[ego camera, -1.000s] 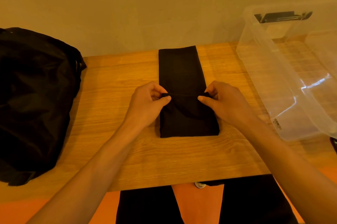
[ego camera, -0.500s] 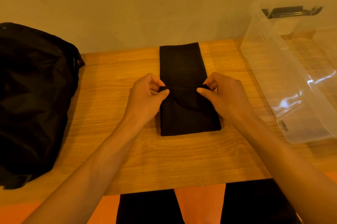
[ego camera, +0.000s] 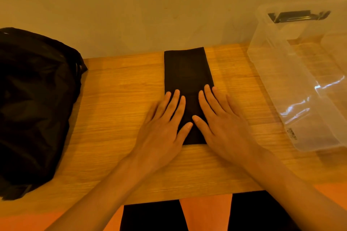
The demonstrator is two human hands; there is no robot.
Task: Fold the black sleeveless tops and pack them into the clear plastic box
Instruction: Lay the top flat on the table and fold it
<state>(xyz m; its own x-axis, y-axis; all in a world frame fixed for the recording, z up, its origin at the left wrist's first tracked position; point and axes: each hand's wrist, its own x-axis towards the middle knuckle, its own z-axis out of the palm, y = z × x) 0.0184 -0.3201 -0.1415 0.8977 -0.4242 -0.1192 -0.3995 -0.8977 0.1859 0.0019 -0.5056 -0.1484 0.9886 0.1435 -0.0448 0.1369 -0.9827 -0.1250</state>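
The black top (ego camera: 187,69) lies in the middle of the table (ego camera: 122,84), folded into a long narrow strip that runs away from the person, its far end close to the wall and its near end under the hands. Both hands lie flat on that near part, the left hand (ego camera: 161,127) and the right hand (ego camera: 223,120) side by side with thumbs almost meeting. Neither has a grip on the cloth; the fingers are straight and released, pressing down. To my eye this is the smoothing step, flattening a fold before the strip is doubled over shorter. The next move would call for lifting one end and laying it squarely on the other, then carrying the packet to the right. The cloth looks soft, matt and thin, with crisp straight edges. The table is pale wood with a long grain. The clear plastic box (ego camera: 277,88) stands at the right, apart from the top, glossy and hard, with a dark latch (ego camera: 298,15) at its far end. At the left sits a slumped heap of black fabric (ego camera: 33,99).
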